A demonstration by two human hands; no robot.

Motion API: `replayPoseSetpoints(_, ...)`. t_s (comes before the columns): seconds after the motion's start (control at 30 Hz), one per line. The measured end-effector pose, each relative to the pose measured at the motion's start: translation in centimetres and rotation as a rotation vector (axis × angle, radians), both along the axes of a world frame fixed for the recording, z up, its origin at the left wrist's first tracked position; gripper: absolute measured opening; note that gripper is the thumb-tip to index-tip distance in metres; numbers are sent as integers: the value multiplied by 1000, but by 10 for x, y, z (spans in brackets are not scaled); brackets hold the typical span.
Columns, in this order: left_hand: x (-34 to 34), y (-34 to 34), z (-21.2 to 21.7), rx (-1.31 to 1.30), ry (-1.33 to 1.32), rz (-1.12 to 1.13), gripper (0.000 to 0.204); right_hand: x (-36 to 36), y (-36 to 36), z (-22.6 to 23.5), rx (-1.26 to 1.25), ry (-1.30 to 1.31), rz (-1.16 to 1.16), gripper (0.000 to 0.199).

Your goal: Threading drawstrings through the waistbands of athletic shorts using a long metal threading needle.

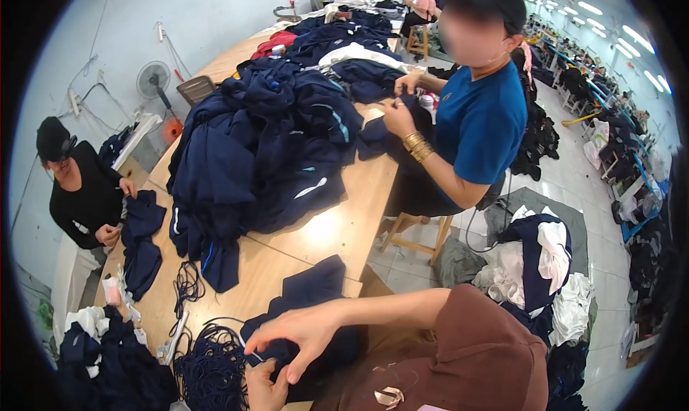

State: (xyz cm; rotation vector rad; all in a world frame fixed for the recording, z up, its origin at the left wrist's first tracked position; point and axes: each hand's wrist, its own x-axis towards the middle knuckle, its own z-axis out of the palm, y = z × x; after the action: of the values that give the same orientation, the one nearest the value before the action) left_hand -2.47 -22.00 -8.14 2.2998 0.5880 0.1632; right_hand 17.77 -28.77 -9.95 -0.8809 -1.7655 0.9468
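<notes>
Both my hands meet over a navy fabric garment piece (313, 285) at the table's near edge. My right hand (308, 332) arches over it, fingers curled, its thumb touching the fingers of the other hand. A thin pale tip (255, 356) shows under its fingertips; what exactly it grips is too small to tell. Below, my left hand (265, 391) is closed in a pinch at the fabric's edge. A heap of navy cords (212, 371) lies just left of my hands, one strand reaching toward them.
A large pile of navy garments (251, 138) covers the wooden table (323, 224). Across the table sits a person in black (86, 189); a person in blue (481, 117) works at right. Dark and white cloth (108, 361) fills the lower left; more cloth (535, 267) lies right.
</notes>
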Motion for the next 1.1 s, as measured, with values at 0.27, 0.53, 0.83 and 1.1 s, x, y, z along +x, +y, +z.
replayPoseSetpoints(0.27, 3, 8, -26, 62, 34, 191, 20, -2, 5, 7, -4, -160, 7, 43)
replayPoseSetpoints(0.53, -24, 13, -11, -164, 11, 308, 20, 34, -10, 27, -110, -198, 44, 26)
replayPoseSetpoints(0.83, -25, -3, -53, 145, -145, 407, 26, 42, -4, 34, -159, -198, 55, 27)
replayPoseSetpoints(1.1, -77, 28, -35, -669, -373, 323, 18, 53, -16, 28, -256, 136, 152, 25)
